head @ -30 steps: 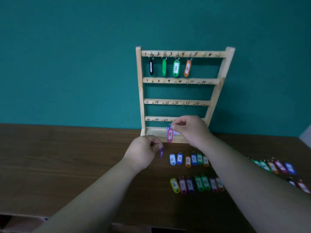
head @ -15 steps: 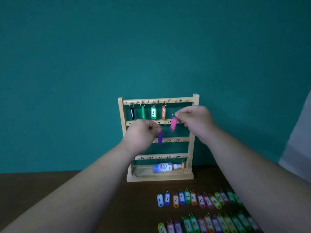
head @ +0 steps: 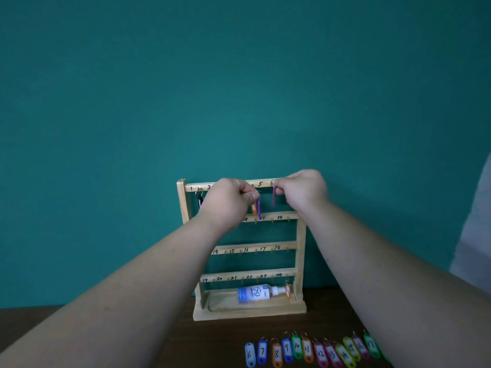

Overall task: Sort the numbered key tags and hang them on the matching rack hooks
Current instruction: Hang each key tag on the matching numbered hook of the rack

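A wooden key rack with numbered hooks stands on the dark table against the teal wall. My right hand pinches the ring of a pink tag at the top rail, just right of the number 5. My left hand pinches a purple tag in front of the top row, beside an orange hanging tag. A black tag hangs at hook 1. My left hand hides the other hanging tags.
A row of coloured numbered tags lies on the table in front of the rack. A white and blue bottle lies in the rack's bottom tray, next to a small orange tag.
Both hands rose from the table to the rack's top rail, carrying the pink and purple tags. The camera tilted upward, so the rack sits lower in view.
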